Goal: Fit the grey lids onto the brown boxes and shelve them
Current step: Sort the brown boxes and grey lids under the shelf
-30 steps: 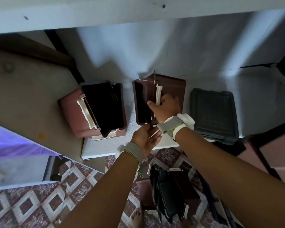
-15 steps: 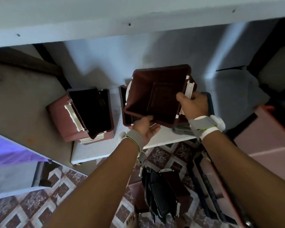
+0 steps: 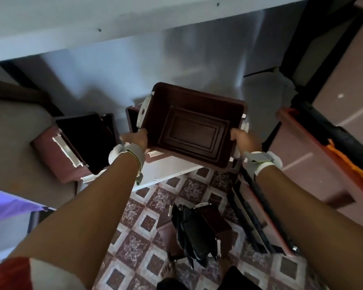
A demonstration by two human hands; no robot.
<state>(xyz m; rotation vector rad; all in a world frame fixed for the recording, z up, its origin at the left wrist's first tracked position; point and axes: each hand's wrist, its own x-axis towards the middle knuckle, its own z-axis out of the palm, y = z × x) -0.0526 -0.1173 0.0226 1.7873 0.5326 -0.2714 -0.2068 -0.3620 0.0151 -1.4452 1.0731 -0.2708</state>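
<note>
With the left hand (image 3: 135, 138) and right hand (image 3: 242, 139) each clasping a side of the open brown box (image 3: 194, 126) above the white shelf (image 3: 166, 170), the lid-fitting step is pending and calls for a grey lid.

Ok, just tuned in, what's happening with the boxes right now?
A person holds an open brown box with both hands, the left hand at its near-left corner and the right hand at its right end, above the white shelf. No lid is on it. Another brown box lies tilted on the left, and more pieces sit on the tiled floor.
</note>
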